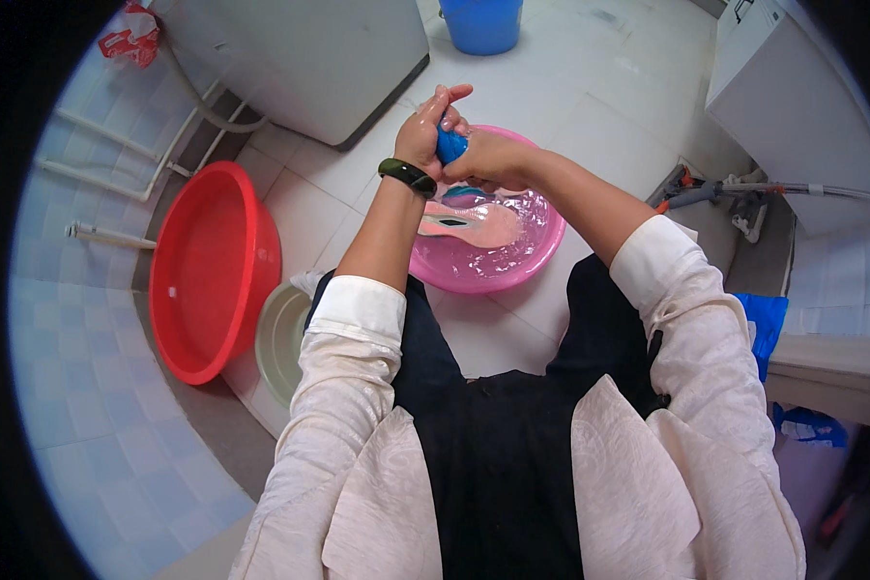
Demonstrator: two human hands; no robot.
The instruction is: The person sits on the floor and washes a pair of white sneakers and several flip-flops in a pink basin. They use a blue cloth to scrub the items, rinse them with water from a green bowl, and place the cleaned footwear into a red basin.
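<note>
Both wet hands are close together above the far rim of a pink plastic basin [529, 272] on the floor. Between them is a blue object [451, 145], partly hidden by fingers; its kind is unclear. My left hand [424, 134], with a dark green bangle at the wrist, lies against its left side, index finger and thumb extended. My right hand [489, 156] is closed around its lower right side. Below them, a pink shoe [489, 225] lies sole up in the basin's water. Something teal and pink shows beyond it, mostly hidden by the hands.
A red basin [206, 275] leans against the tiled wall at left, beside a pale green basin [279, 348]. A washing machine [297, 65] stands at far left, a blue bucket [483, 25] beyond. At right are a white cabinet [805, 109] and a mop [703, 194].
</note>
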